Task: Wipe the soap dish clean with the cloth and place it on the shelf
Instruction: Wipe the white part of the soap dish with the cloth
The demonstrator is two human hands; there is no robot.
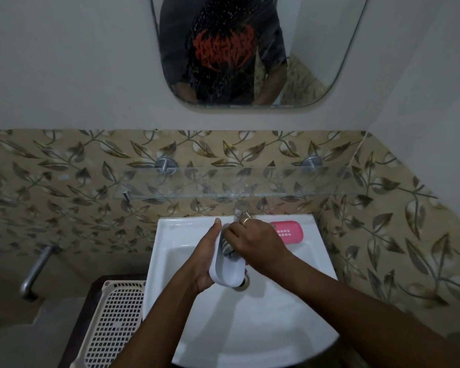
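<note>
Over the white sink (250, 328) my left hand (206, 258) holds a white soap dish (227, 272) on its side, open face turned right. My right hand (255, 245) presses a striped grey cloth (227, 248) into the upper end of the dish; most of the cloth is hidden under the fingers. A glass shelf (276, 181) on two metal pegs runs along the tiled wall above the sink and has nothing on it.
A pink slotted soap dish part (290, 232) lies on the sink's back right rim. The tap (241, 211) stands just behind my right hand. A cream plastic basket (112, 320) sits left of the sink, a metal wall tap (36, 269) farther left, a mirror (250, 49) above.
</note>
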